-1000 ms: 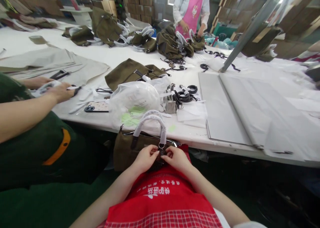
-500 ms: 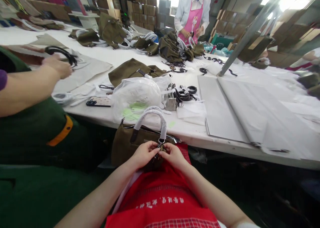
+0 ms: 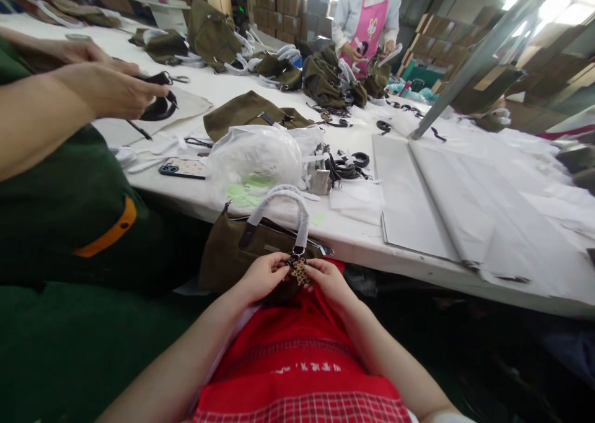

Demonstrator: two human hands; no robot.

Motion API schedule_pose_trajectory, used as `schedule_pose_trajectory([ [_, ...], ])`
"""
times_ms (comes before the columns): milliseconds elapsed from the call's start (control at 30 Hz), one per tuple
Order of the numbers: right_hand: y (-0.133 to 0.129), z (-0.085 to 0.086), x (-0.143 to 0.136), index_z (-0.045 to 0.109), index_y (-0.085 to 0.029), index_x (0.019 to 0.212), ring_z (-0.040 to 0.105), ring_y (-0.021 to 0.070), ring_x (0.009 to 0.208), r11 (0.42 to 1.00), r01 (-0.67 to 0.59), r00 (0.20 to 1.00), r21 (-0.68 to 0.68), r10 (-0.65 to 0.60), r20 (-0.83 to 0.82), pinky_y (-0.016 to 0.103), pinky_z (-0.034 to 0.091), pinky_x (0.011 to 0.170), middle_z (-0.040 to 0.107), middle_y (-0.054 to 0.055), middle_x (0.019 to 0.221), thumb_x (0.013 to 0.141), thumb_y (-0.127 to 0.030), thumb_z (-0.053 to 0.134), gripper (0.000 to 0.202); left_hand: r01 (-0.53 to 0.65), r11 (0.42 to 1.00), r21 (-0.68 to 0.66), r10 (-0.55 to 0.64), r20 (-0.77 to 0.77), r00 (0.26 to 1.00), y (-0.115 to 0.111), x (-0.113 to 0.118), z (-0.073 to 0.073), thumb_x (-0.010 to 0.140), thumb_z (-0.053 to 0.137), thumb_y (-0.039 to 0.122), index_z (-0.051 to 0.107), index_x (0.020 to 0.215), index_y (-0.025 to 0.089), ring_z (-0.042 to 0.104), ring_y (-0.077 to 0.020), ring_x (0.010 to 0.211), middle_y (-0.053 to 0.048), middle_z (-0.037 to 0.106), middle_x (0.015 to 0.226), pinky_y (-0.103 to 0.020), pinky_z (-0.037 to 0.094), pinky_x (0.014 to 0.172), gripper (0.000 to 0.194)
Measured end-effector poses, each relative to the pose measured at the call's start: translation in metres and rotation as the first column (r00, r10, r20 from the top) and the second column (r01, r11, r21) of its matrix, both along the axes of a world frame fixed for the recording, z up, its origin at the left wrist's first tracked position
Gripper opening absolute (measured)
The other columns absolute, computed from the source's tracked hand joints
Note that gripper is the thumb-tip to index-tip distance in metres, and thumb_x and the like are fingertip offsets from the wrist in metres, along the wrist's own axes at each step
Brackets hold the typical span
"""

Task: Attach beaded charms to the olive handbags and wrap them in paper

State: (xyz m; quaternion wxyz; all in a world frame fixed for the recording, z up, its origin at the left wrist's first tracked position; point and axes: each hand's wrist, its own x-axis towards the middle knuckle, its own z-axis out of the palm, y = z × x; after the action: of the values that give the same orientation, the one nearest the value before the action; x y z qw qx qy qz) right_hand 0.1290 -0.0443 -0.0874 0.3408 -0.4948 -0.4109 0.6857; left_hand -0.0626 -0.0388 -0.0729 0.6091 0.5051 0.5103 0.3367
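Observation:
An olive-brown handbag [image 3: 223, 249] leans upright against the table's front edge, its handle [image 3: 303, 222] wrapped in white. From a ring at the handle's base hangs a leopard-spotted charm [image 3: 300, 270]. My left hand [image 3: 266, 275] pinches the charm's dark upper left part. On the other side, my right hand [image 3: 326, 278] holds the charm's right edge between thumb and fingers. Both hands are close together in front of the bag, above the red apron.
On the white table [image 3: 357, 231] lie a plastic bag [image 3: 255, 156], a phone [image 3: 183, 168], black straps [image 3: 346, 168] and grey sheets [image 3: 418, 206]. A co-worker's hands [image 3: 109, 88] hold black straps at left. A metal pole [image 3: 465, 70] rises at right; another person stands behind the table.
More of the spotted charm now shows between my hands, which have parted slightly. The co-worker's hands at left have moved right with the black strap. The far person's hands have spread apart.

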Motion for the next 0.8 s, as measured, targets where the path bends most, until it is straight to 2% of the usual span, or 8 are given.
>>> schedule_pose_trajectory([
  [100, -0.003, 0.0, -0.007, 0.069, -0.014, 0.094, 0.064, 0.0121, 0.056, 0.999, 0.023, 0.998, -0.04, -0.026, -0.061, 0.022, 0.049, 0.05, 0.071, 0.005, 0.079, 0.066, -0.053, 0.076, 0.049, -0.015, 0.999, 0.036, 0.017, -0.041, 0.999, -0.006, 0.001, 0.002, 0.077, 0.059, 0.032, 0.069, 0.1, 0.015, 0.07, -0.0227, 0.086, -0.007, 0.076, 0.092, -0.036, 0.054, 0.082, 0.03],
  [200, -0.005, 0.001, -0.012, 0.069, -0.013, 0.091, 0.064, 0.0127, 0.054, 1.0, -0.005, 1.0, -0.028, 0.004, -0.006, 0.021, 0.047, 0.047, 0.071, 0.005, 0.075, 0.065, -0.055, 0.075, 0.05, -0.027, 0.996, 0.083, 0.038, -0.132, 0.991, -0.011, 0.001, 0.006, 0.083, 0.051, 0.035, 0.07, 0.1, 0.015, 0.068, -0.0231, 0.087, -0.008, 0.075, 0.094, -0.035, 0.052, 0.083, 0.032],
  [333, -0.007, 0.002, -0.017, 0.067, -0.013, 0.081, 0.06, 0.0114, 0.048, 0.998, -0.066, 0.994, 0.02, 0.064, 0.088, 0.02, 0.044, 0.045, 0.067, 0.002, 0.064, 0.071, -0.057, 0.069, 0.045, 0.045, 0.992, 0.12, -0.02, -0.202, 0.979, -0.019, 0.003, 0.01, 0.089, 0.045, 0.041, 0.07, 0.092, 0.015, 0.066, -0.0214, 0.079, -0.007, 0.074, 0.087, -0.031, 0.05, 0.074, 0.036],
  [433, -0.009, 0.002, -0.018, 0.065, -0.014, 0.076, 0.056, 0.01, 0.046, 0.992, -0.104, 0.988, 0.065, 0.096, 0.119, 0.02, 0.044, 0.046, 0.066, 0.002, 0.061, 0.077, -0.054, 0.064, 0.041, 0.05, 0.989, 0.139, -0.011, -0.268, 0.963, -0.023, 0.006, 0.007, 0.086, 0.052, 0.043, 0.068, 0.089, 0.015, 0.064, -0.0209, 0.074, -0.006, 0.072, 0.082, -0.029, 0.049, 0.068, 0.033],
  [633, -0.009, 0.0, -0.02, 0.063, -0.015, 0.075, 0.054, 0.0098, 0.046, 0.995, -0.08, 0.984, 0.066, 0.068, 0.163, 0.02, 0.041, 0.045, 0.065, 0.002, 0.059, 0.077, -0.055, 0.063, 0.04, -0.016, 0.995, 0.1, 0.034, -0.19, 0.981, -0.021, 0.008, -0.007, 0.086, 0.053, 0.042, 0.067, 0.093, 0.016, 0.066, -0.0215, 0.081, -0.007, 0.073, 0.089, -0.03, 0.05, 0.075, 0.03],
  [733, -0.007, -0.002, -0.017, 0.058, -0.016, 0.072, 0.053, 0.0101, 0.046, 0.995, -0.075, 0.983, 0.065, 0.063, 0.172, 0.021, 0.04, 0.046, 0.063, 0.001, 0.058, 0.077, -0.055, 0.062, 0.039, -0.079, 0.995, 0.062, 0.087, -0.144, 0.986, -0.017, 0.007, -0.007, 0.081, 0.06, 0.043, 0.067, 0.097, 0.016, 0.067, -0.0217, 0.08, -0.006, 0.073, 0.09, -0.03, 0.051, 0.074, 0.032],
  [800, -0.006, -0.004, -0.013, 0.055, -0.017, 0.069, 0.051, 0.0104, 0.045, 0.992, -0.086, 0.977, 0.088, 0.067, 0.201, 0.021, 0.038, 0.046, 0.061, 0.0, 0.055, 0.079, -0.053, 0.06, 0.037, -0.149, 0.986, 0.072, 0.158, -0.154, 0.975, -0.015, 0.004, -0.004, 0.08, 0.059, 0.045, 0.068, 0.093, 0.016, 0.067, -0.0226, 0.082, -0.007, 0.073, 0.088, -0.031, 0.05, 0.076, 0.033],
])
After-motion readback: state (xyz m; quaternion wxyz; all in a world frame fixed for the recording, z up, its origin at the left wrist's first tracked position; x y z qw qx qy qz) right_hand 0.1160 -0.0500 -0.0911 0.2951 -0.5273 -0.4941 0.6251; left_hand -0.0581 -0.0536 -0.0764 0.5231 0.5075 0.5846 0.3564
